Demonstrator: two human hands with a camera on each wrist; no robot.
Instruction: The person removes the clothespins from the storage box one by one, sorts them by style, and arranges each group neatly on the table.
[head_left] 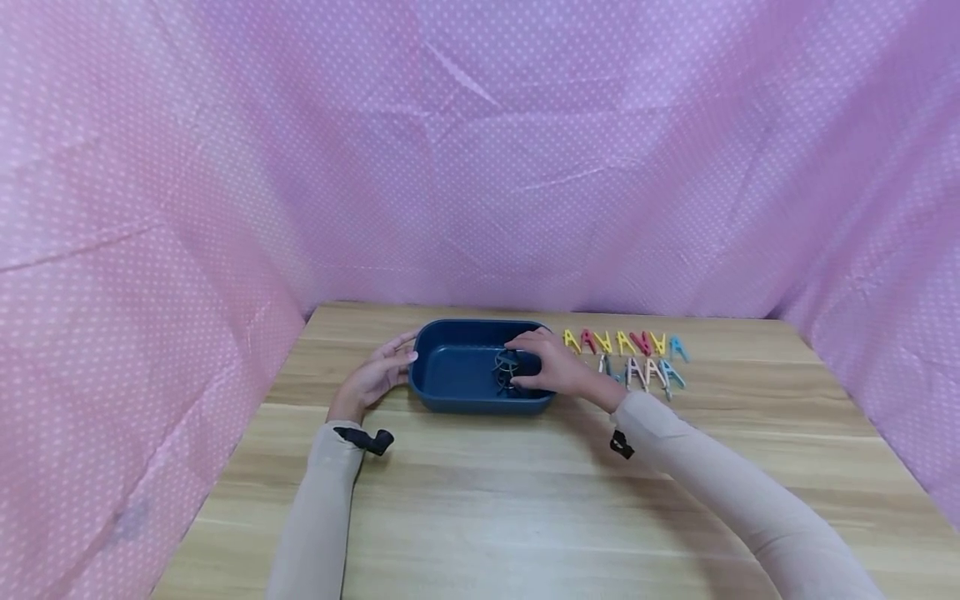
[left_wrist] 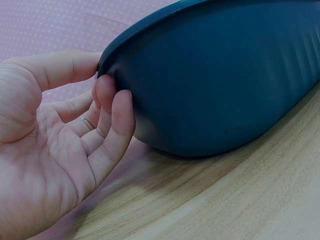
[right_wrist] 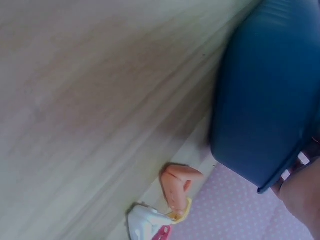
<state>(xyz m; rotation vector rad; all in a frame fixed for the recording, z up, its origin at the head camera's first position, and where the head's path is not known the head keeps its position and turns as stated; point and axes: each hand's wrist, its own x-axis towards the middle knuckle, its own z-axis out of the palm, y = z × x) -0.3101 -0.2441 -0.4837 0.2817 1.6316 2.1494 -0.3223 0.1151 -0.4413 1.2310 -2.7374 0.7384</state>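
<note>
A dark blue rectangular bin [head_left: 457,407] stands on the table. My left hand [head_left: 381,372] holds its left end, with the thumb at the rim and the curled fingers [left_wrist: 122,112] against the outer wall. Over the right end reaches my right hand [head_left: 553,364], its thumb and fingers spread apart above the inside of the bin. Just beside those fingertips, within the bin, is a dark, thin-limbed, wire-like object [head_left: 504,369]; its kind is too small to tell. In the right wrist view, the bin's wall hides most of the right hand [right_wrist: 302,195].
Right of the bin lie two rows of clothespins. The back row has yellow, red and blue ones, such as a yellow clothespin [head_left: 626,342]; the front row includes a pink clothespin [head_left: 655,372] and a blue clothespin [head_left: 671,372]. A pink dotted cloth [head_left: 480,208] hangs behind the wooden table [head_left: 465,500].
</note>
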